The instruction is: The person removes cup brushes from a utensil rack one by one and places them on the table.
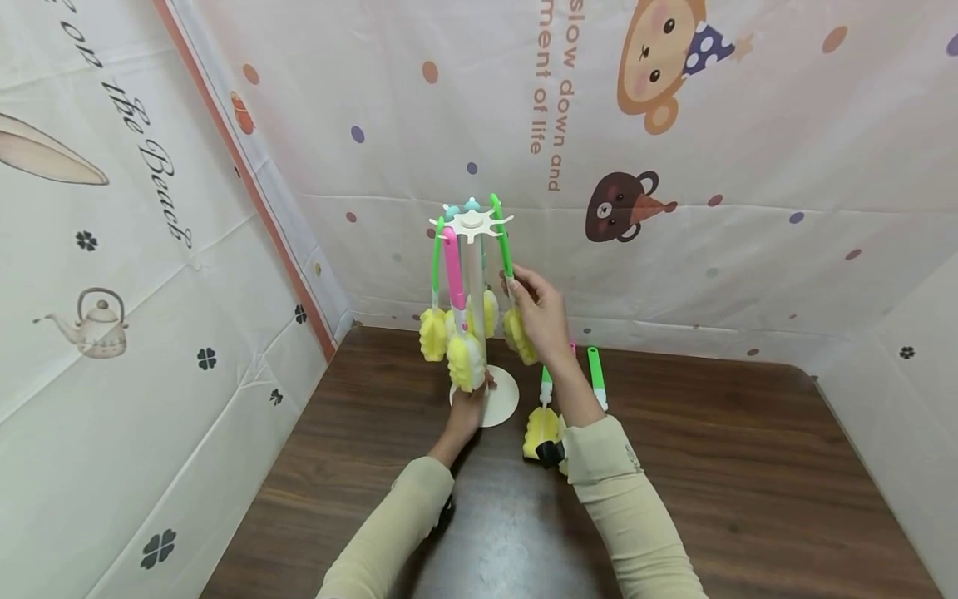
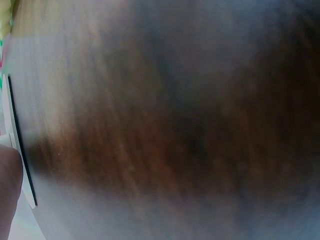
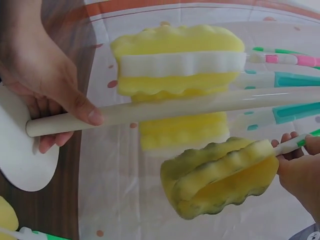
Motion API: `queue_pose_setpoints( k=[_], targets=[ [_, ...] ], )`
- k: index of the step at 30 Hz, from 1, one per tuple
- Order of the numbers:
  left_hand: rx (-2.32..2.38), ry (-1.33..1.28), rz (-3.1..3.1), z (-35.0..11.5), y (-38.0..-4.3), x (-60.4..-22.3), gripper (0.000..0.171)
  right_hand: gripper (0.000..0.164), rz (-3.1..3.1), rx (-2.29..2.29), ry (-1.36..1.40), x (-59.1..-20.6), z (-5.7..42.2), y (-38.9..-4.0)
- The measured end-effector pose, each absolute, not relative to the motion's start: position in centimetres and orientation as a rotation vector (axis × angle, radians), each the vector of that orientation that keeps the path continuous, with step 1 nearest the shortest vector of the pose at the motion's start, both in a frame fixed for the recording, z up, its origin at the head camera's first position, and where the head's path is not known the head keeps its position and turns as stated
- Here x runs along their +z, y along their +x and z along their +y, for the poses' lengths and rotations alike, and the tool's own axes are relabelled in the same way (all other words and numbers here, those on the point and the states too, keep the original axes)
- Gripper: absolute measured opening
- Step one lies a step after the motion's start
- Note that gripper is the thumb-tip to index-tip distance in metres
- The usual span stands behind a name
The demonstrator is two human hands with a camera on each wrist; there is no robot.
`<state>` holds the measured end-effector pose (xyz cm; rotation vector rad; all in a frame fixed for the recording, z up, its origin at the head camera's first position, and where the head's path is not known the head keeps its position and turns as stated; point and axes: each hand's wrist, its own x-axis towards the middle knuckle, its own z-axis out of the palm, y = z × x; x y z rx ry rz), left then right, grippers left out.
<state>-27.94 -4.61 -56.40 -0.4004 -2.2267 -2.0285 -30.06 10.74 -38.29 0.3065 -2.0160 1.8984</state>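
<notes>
A white stand (image 1: 476, 287) rises from a round base (image 1: 505, 401) to a hooked top (image 1: 471, 221). My left hand (image 1: 467, 406) grips its pole (image 3: 175, 107) just above the base, thumb laid along it in the right wrist view. With my right hand (image 1: 544, 314) I pinch the white neck of a green-handled sponge brush (image 3: 220, 177). That brush's yellow sponge shows dark smudges, and its handle top reaches the hooks; whether it hangs there I cannot tell. A pink-handled sponge brush (image 1: 453, 270), another green-handled one (image 1: 437, 258) and teal-handled ones (image 3: 297, 80) hang around the pole.
On the brown table (image 1: 733, 449), beside my right forearm, lie more sponge brushes, one with a yellow head (image 1: 540, 428) and one showing a green handle (image 1: 596, 370). My sleeve partly hides them. A printed cloth (image 1: 404, 125) stands behind the table.
</notes>
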Motion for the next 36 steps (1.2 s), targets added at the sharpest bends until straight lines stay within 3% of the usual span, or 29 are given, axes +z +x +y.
queue_pose_setpoints(
  k=[11, 36],
  targets=[
    [-2.037, -0.393, -2.214, -4.6, -27.9, -56.4, 0.026, 0.033, -1.99, 1.942, 0.279, -37.7, 11.1, -30.2],
    [-2.026, -0.364, -2.204, -4.5, -27.5, -56.0, 0.027, 0.032, -1.932, 1.943, 0.16, -37.8, 14.9, -28.0]
  ],
)
